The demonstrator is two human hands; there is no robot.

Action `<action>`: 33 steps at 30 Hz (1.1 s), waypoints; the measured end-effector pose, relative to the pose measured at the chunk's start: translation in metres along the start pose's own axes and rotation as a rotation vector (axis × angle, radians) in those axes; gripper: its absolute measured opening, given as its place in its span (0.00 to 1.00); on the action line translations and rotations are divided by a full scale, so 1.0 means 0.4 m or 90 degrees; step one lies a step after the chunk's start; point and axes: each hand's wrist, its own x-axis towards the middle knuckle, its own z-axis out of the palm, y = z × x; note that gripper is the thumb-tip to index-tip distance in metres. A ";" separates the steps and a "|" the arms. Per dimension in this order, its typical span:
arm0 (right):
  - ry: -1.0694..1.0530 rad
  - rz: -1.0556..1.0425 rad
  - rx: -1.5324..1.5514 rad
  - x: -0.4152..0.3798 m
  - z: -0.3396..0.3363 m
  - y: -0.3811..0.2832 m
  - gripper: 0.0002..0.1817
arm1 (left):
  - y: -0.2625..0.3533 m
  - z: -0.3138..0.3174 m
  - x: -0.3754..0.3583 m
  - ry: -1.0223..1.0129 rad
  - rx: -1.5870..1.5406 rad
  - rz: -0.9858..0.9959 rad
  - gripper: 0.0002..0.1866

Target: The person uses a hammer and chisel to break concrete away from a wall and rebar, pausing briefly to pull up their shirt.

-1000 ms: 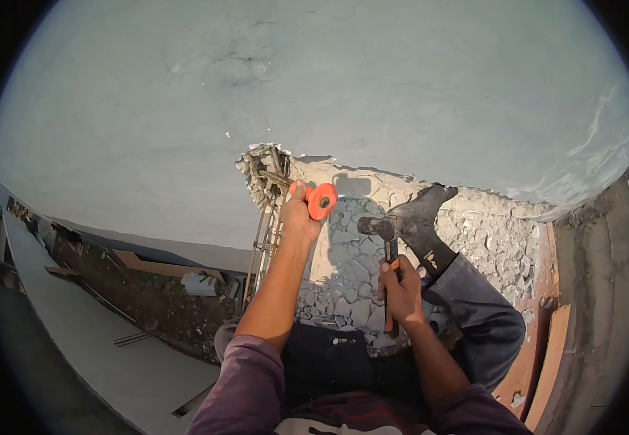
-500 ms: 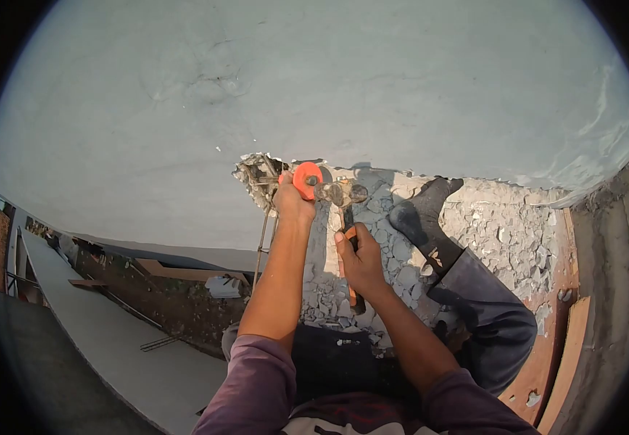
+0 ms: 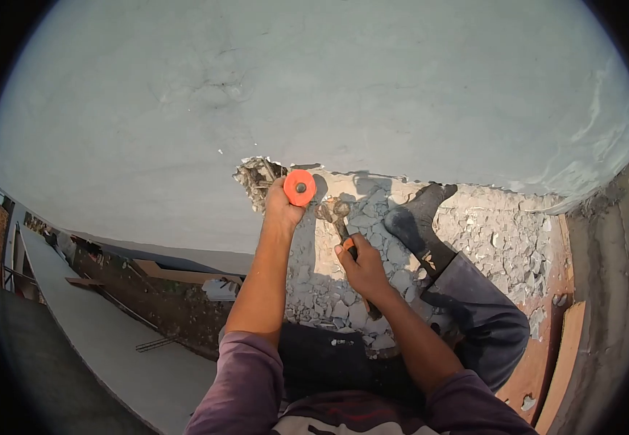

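Observation:
My left hand (image 3: 279, 203) is closed round a chisel whose round orange guard (image 3: 300, 188) faces up, with the metal end at its centre. The chisel's tip is hidden behind the hand, beside a broken hole (image 3: 254, 181) in the grey wall (image 3: 372, 87), where metal bars show. In my right hand (image 3: 362, 262) is a hammer (image 3: 348, 245) with a black and orange handle. Its metal head lies a little right of and below the guard, apart from it.
Broken rubble (image 3: 350, 301) covers the ledge under the wall. My dark-socked foot (image 3: 416, 217) rests on it at the right. A wooden strip (image 3: 562, 366) runs along the right side. Lower left, thin metal rods (image 3: 156, 344) stick out over a grey slab (image 3: 133, 362).
The hammer head has moved left and down, away from the chisel end, and the hammer has tilted. The orange guard now faces the camera more squarely and sits slightly further left.

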 end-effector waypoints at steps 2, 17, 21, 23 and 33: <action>0.005 0.040 0.006 -0.042 -0.011 0.029 0.14 | 0.009 0.009 -0.026 0.009 -0.052 -0.004 0.11; 0.021 0.105 0.097 -0.119 -0.016 0.048 0.12 | -0.086 -0.155 -0.197 -0.013 -0.031 -0.018 0.03; 0.004 0.049 0.057 -0.121 0.003 0.039 0.11 | -0.037 -0.162 -0.163 0.024 0.008 -0.007 0.04; -0.010 0.029 0.032 -0.127 0.015 0.035 0.10 | -0.020 -0.199 -0.143 -0.027 0.015 -0.014 0.04; 0.020 -0.313 -0.139 -0.184 0.026 -0.128 0.14 | 0.101 -0.265 -0.154 0.013 0.098 -0.016 0.11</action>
